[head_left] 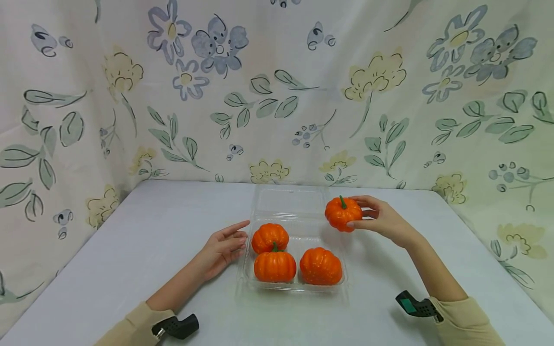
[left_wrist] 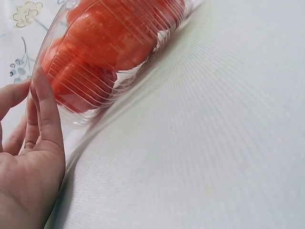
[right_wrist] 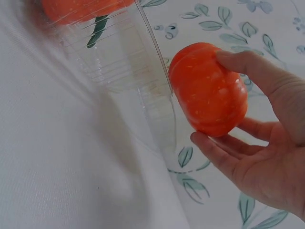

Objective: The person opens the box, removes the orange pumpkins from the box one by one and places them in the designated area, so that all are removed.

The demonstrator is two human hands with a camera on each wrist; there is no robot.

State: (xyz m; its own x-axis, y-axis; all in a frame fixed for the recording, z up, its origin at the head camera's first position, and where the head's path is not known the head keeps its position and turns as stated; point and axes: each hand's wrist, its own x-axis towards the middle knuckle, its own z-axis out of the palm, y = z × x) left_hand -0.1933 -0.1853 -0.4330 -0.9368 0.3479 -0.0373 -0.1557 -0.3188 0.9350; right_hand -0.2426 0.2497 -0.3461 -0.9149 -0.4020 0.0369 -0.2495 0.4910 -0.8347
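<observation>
A small orange pumpkin [head_left: 343, 214] with a green stem is held by my right hand [head_left: 385, 222], thumb on one side and fingers on the other. It hangs above the back right of a clear plastic clamshell box [head_left: 298, 287]. Inside the box sit three more pumpkins: one at back left [head_left: 269, 238], one at front left [head_left: 275, 267] and one at front right [head_left: 321, 266]. My left hand [head_left: 221, 252] is at the box's left side, its fingers fairly straight. In the left wrist view, the fingertips [left_wrist: 40, 78] touch the clear wall.
The box's lid [head_left: 291, 201] lies folded back behind it on the white table [head_left: 173, 221]. A floral curtain [head_left: 277, 96] hangs behind the table and along its sides. Each sleeve carries a black wrist device [head_left: 175, 327].
</observation>
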